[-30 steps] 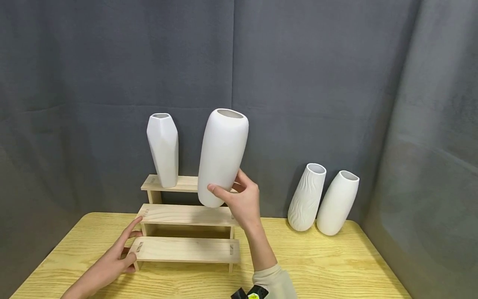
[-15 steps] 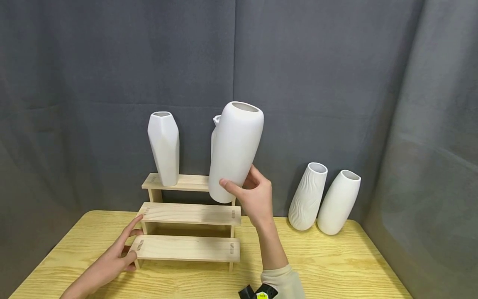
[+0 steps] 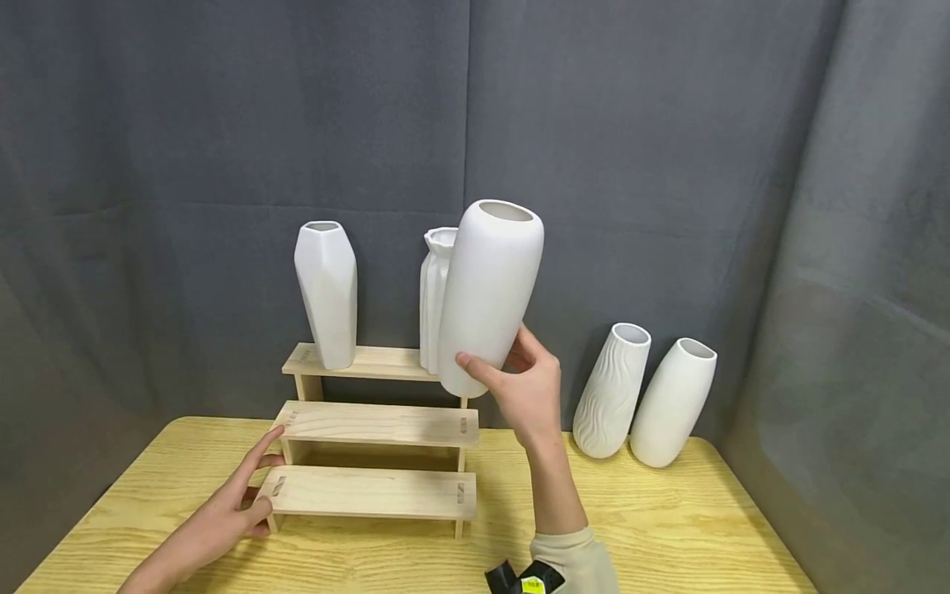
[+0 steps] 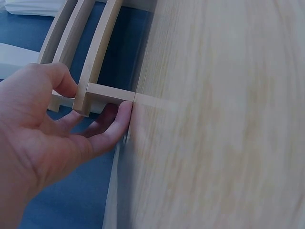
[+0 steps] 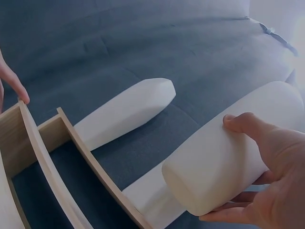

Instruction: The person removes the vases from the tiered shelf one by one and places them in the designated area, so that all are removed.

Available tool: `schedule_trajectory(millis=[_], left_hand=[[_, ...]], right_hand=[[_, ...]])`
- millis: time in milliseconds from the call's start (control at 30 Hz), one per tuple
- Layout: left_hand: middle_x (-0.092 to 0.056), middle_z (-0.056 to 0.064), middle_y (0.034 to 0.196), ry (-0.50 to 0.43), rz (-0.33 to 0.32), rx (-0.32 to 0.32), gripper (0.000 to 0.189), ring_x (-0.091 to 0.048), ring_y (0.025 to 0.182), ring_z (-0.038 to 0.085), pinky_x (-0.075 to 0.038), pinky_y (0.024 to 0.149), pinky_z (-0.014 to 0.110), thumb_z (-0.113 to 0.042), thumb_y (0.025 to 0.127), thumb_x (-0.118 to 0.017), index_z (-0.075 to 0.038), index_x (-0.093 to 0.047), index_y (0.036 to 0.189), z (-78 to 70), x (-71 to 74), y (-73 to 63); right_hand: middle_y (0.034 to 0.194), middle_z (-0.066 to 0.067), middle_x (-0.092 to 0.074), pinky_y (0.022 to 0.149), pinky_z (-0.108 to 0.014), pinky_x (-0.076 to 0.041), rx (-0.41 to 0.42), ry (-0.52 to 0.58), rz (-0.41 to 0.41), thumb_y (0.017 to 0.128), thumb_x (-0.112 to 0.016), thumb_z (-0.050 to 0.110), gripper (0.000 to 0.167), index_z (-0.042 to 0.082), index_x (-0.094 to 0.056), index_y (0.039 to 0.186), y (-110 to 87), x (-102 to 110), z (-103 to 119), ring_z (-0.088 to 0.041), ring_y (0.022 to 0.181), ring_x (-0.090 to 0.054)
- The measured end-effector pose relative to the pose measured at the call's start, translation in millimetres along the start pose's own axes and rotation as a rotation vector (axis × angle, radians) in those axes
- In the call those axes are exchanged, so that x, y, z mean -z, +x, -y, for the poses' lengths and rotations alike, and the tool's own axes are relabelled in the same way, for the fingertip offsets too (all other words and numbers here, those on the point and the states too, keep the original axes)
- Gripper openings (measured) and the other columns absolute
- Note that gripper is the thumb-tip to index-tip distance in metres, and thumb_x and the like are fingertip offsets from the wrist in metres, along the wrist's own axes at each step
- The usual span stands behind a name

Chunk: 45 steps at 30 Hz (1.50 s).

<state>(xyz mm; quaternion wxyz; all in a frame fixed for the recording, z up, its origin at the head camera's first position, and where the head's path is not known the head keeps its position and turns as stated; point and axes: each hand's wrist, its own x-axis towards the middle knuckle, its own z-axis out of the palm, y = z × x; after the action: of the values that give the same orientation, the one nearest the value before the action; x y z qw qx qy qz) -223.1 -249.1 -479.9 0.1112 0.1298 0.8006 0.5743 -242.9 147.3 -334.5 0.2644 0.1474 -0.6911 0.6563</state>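
My right hand [image 3: 529,400] grips a smooth white vase [image 3: 490,297] near its base, thumb on the near side. The vase is tilted and held up in front of the right end of a three-step wooden shelf stand [image 3: 378,492]. My left hand [image 3: 218,521] holds the stand's left end, with the thumb at the lowest step and a finger reaching up to the middle one. On the top step stand a faceted white vase [image 3: 326,297] at the left and a pleated white vase [image 3: 435,305] at the right, partly hidden behind the held vase.
A wavy-ribbed white vase [image 3: 612,392] and another smooth white vase [image 3: 672,404] stand side by side at the table's back right. The wooden table [image 3: 631,520] carries everything. Grey cloth [image 3: 594,148] hangs behind and at the sides.
My right hand has carried the smooth vase to the right and slightly up, uncovering part of the pleated vase behind it. My left hand stays on the stand.
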Motion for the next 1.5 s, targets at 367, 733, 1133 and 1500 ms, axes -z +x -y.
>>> schedule_trajectory(millis=[367,733,1133,1500], left_hand=[[-0.016,0.02,0.156,-0.008,0.01,0.006,0.098,-0.053,0.096,0.036,-0.054,0.062,0.045,0.009,0.095,-0.046,-0.048,-0.003,0.161,3.7,0.7,2.3],[-0.014,0.023,0.155,0.0,0.018,-0.002,0.097,-0.052,0.1,0.038,-0.054,0.06,0.043,0.01,0.095,-0.045,-0.043,0.0,0.163,9.8,10.0,2.5],[-0.015,0.024,0.153,-0.011,0.016,-0.02,0.097,-0.053,0.097,0.037,-0.053,0.058,0.042,0.011,0.095,-0.045,-0.041,0.0,0.163,11.8,10.9,6.8],[-0.016,0.024,0.154,0.009,-0.001,-0.041,0.097,-0.052,0.099,0.039,-0.054,0.061,0.044,0.011,0.094,-0.045,-0.042,-0.002,0.163,10.7,11.9,4.1]], right_hand=[[0.118,-0.004,-0.069,0.084,-0.045,-0.057,0.005,-0.035,-0.054,0.073,-0.095,0.028,0.072,0.034,-0.064,0.138,2.4,10.5,-5.5,-0.023,0.106,-0.068],[0.115,-0.002,-0.071,0.083,-0.044,-0.056,-0.04,-0.075,-0.115,0.071,-0.096,0.029,0.072,0.035,-0.065,0.136,5.4,11.1,-17.5,-0.021,0.103,-0.068],[0.112,-0.006,-0.07,0.083,-0.043,-0.056,-0.039,-0.12,-0.208,0.071,-0.094,0.017,0.069,0.019,-0.066,0.135,13.1,20.5,-43.0,-0.024,0.1,-0.068],[0.123,-0.017,-0.06,0.089,-0.049,-0.052,-0.181,-0.152,-0.253,0.071,-0.092,0.014,0.085,0.003,-0.049,0.143,16.5,33.4,-76.2,-0.034,0.109,-0.062]])
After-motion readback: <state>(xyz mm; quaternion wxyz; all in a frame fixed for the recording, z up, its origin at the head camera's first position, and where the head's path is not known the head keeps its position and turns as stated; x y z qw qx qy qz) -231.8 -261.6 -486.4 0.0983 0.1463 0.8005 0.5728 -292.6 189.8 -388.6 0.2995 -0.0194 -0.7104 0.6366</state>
